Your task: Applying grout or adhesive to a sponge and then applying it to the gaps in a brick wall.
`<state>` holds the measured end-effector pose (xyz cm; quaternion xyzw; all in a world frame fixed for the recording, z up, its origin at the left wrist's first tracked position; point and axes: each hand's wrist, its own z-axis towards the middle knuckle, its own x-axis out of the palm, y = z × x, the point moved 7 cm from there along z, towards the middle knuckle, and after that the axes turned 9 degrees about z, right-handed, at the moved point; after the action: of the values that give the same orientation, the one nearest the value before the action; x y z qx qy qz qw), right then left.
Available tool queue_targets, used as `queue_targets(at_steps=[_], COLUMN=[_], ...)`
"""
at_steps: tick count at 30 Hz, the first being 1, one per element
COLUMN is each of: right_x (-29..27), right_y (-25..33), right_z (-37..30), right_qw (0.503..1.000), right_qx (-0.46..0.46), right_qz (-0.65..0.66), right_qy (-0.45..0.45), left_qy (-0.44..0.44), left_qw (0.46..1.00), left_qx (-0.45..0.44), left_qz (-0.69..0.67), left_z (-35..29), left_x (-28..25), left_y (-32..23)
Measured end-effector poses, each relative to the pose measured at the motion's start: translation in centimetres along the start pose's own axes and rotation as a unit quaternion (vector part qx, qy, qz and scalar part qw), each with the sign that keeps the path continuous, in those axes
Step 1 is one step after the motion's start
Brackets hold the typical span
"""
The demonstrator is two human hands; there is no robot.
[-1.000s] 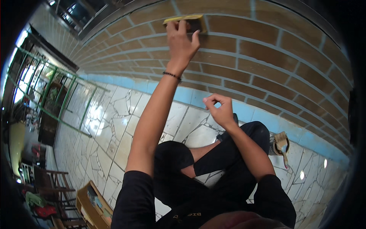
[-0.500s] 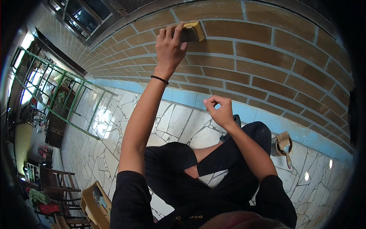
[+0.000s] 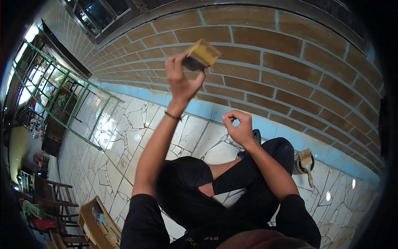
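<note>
My left hand (image 3: 182, 79) grips a yellow sponge (image 3: 206, 53) with a dark grey side, thumb below and fingers above. The sponge is slightly blurred and tilted, held up in front of the brick wall (image 3: 265, 62); it appears to be off the surface. My right hand (image 3: 240, 128) hovers over my lap near the wall's blue base, fingers curled and thumb meeting the index finger in a loop. Nothing shows between those fingers. A paint brush (image 3: 306, 161) lies across a small pot (image 3: 298, 167) on the floor to the right of my knee.
Crossed legs rest on a white broken-tile floor (image 3: 107, 174). A blue band (image 3: 199, 108) runs along the wall's foot. To the left stand a green metal frame (image 3: 89, 112), a wooden chair (image 3: 62, 203) and a wooden box (image 3: 93, 220) holding items. A window (image 3: 103, 16) is above.
My left hand has drawn the sponge back from the wall and lower, turning it. The right hand stays nearly in place. The view has shifted slightly.
</note>
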<state>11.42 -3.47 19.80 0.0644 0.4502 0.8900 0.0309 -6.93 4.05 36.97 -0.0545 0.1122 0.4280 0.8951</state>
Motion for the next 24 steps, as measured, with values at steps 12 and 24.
queue_targets(at_steps=[12, 24], right_x=[6.8, 10.8], right_y=[0.1, -5.7], right_z=[-4.7, -6.6], right_qw=[0.907, 0.843], right_qx=[-0.243, -0.303], right_qz=[-0.318, -0.375], right_qy=[0.134, 0.24], left_qy=[0.06, 0.129], left_qw=[0.427, 0.346], left_qx=[-0.762, -0.859], left_qz=[-0.484, -0.356], left_z=[-32.4, -35.2], left_x=[-0.8, -0.9], left_y=[1.5, 0.8])
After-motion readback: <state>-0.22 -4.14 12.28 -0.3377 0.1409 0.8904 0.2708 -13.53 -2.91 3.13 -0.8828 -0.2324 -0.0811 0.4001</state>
